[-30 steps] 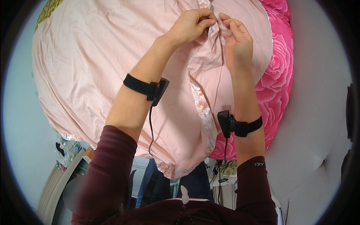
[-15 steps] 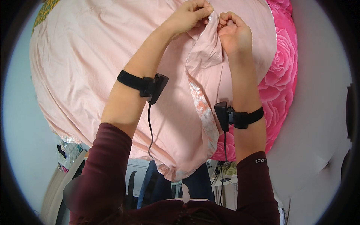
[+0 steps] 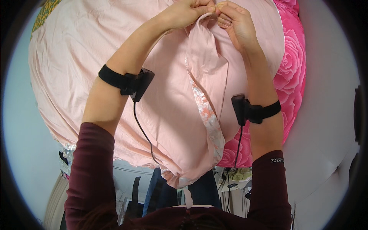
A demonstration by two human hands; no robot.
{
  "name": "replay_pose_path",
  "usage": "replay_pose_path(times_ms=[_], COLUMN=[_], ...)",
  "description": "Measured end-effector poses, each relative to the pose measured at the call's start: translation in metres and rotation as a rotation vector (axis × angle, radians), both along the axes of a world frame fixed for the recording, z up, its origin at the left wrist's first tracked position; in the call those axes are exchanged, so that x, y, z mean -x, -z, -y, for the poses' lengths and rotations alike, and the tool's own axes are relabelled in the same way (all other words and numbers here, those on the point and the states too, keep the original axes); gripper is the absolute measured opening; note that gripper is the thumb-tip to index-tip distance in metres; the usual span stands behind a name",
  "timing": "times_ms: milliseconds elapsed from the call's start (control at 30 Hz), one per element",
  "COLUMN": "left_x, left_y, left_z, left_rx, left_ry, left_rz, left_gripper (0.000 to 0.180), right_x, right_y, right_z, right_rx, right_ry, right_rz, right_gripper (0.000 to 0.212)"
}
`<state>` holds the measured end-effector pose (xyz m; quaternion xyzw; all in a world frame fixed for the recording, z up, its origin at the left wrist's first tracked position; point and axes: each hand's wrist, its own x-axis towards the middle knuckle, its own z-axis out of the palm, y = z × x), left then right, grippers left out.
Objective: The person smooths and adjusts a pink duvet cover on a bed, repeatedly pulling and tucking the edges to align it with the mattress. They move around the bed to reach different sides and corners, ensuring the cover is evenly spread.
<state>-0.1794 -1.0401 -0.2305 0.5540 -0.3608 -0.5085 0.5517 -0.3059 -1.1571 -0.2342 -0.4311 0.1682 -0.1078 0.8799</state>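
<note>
A large pale pink cloth, probably a bed cover, spreads out before me, with a gathered fold raised toward my hands. At the far edge of the view, my left hand is closed in a pinch by the top of this fold. My right hand is closed too, its thumb and fingertip meeting the left fingertips. A thin pale thread runs from the fold to the curled right fingers. Anything smaller between the fingertips is hidden. Along the fold shows a shiny white-and-coral patterned strip.
Bright pink rose-printed fabric lies under the cloth on the right. Black straps with small boxes circle both forearms, their cables hanging down. A pale wall stands at the right. A green-and-yellow patterned piece shows at the far left.
My hands have come together at the fingertips, and my right hand has turned and closed. The fold's top has shifted slightly left. Both forearms have spread outward.
</note>
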Motion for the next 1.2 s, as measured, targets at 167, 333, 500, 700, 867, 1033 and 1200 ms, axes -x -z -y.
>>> replay_pose_path(times_ms=[167,333,500,700,867,1033,1200], left_x=[0.002,0.011,0.015,0.012,0.013,0.018,0.025], left_y=[-0.017,-0.025,-0.029,-0.035,-0.035,-0.036,-0.036], left_z=[-0.005,-0.004,-0.006,-0.019,-0.024,-0.035,-0.035], left_rx=[-0.224,-0.182,0.2,0.138,-0.013,-0.039,0.087], left_ry=[-0.094,-0.266,-0.27,0.075,0.047,-0.053,-0.052], left_rz=[0.109,0.062,0.335,0.335,0.084,-0.267,-0.349], left_gripper=[0.018,0.016,0.013,0.019,0.022,0.025,0.025], right_x=[-0.001,0.015,0.036,0.038,0.028,0.025,0.022], right_y=[-0.007,-0.029,-0.058,-0.069,-0.051,-0.031,-0.031], right_z=[0.001,-0.003,-0.004,0.01,-0.002,-0.007,-0.008], right_rx=[0.188,0.497,1.053,0.44,-0.329,-0.725,-0.345], right_ry=[0.062,0.018,-0.232,-0.079,0.08,0.156,0.185], right_rz=[-0.039,-0.338,-0.304,-0.259,0.128,0.282,0.082], right_gripper=[0.014,0.018,0.02,0.019,0.018,0.018,0.019])
